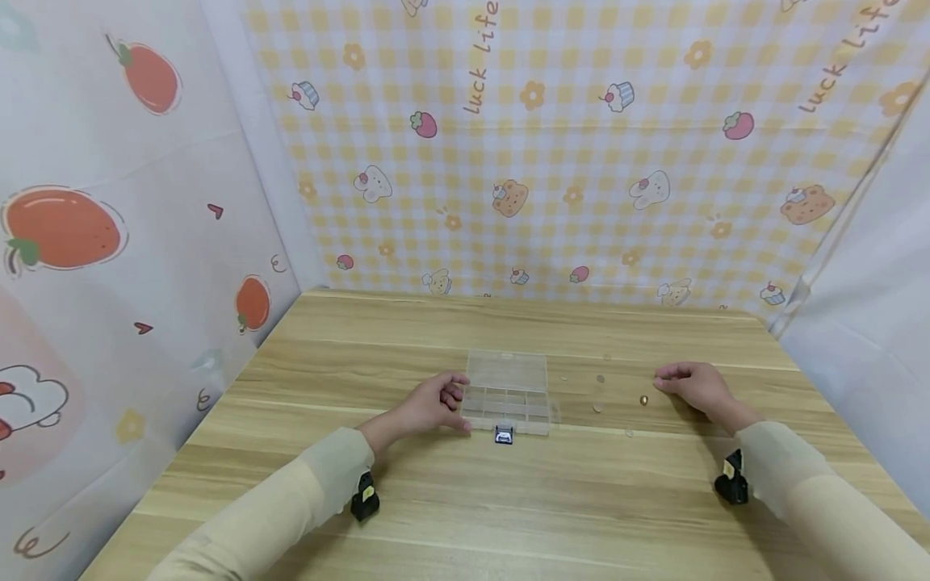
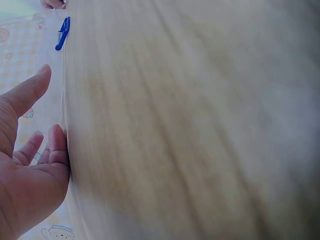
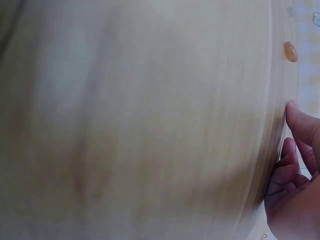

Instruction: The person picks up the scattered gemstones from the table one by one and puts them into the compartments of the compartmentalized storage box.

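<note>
A clear plastic compartment box [image 1: 506, 407] stands on the table with its lid [image 1: 506, 371] raised at the back. My left hand [image 1: 433, 402] is at its left side, thumb by the front corner, fingers spread apart and loosely bent along the edge. The box has a blue clasp [image 1: 504, 434], also visible in the left wrist view [image 2: 63, 34]. My right hand [image 1: 693, 386] rests low over the table, thumb and fingertips close together; whether something small is between them cannot be seen. A shiny gold-brown oval bead [image 1: 643, 400] lies left of it.
Several small clear or pale pieces, such as one pale piece [image 1: 597, 408] and a greyish one [image 1: 600, 378], lie scattered between the box and my right hand. The wood-grain table [image 1: 465, 500] ends at a patterned cloth [image 1: 552, 161] behind, with more cloth at both sides.
</note>
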Available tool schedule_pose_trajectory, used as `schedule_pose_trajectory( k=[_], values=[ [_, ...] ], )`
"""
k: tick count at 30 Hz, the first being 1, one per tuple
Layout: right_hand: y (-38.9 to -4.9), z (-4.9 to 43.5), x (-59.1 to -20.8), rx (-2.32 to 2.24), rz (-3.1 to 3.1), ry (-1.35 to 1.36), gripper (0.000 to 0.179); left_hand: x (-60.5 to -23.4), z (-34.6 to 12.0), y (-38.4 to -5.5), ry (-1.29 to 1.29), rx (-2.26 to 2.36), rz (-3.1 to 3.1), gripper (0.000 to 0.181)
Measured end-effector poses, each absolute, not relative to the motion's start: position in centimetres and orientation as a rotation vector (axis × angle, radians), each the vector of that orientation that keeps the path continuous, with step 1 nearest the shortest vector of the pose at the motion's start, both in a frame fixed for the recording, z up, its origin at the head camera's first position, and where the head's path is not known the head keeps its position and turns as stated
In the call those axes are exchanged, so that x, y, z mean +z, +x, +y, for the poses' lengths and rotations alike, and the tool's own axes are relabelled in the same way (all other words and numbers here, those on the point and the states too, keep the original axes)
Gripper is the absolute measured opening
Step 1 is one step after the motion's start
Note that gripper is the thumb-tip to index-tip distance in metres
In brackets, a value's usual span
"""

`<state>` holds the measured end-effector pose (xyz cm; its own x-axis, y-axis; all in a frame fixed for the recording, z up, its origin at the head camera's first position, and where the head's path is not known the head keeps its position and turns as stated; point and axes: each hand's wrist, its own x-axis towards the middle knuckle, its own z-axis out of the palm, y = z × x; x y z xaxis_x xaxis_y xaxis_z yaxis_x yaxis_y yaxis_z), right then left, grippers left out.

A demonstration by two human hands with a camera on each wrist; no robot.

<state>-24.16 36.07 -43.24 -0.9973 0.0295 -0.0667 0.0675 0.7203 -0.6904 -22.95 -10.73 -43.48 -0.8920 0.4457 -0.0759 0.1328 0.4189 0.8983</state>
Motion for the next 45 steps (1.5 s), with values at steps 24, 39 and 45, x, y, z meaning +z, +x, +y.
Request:
schedule_pose_trajectory(
  k=[24,39,45],
  values=[
    [-24.1,32.5,-40.8,-1.312,2.788,0.010,0.043,-43.5,-10.7,-23.0,0.513,1.458,2.388,0.067],
    [-24.0,28.4,-39.4,-1.456,2.719,-0.072,0.045,-43.2,-10.6,-22.8,0.517,1.470,2.387,0.067],
    [-23.7,26.7,-39.1,-1.493,2.690,-0.111,0.045,-43.2,-10.5,-22.8,0.489,1.469,2.387,0.067]
  ],
)
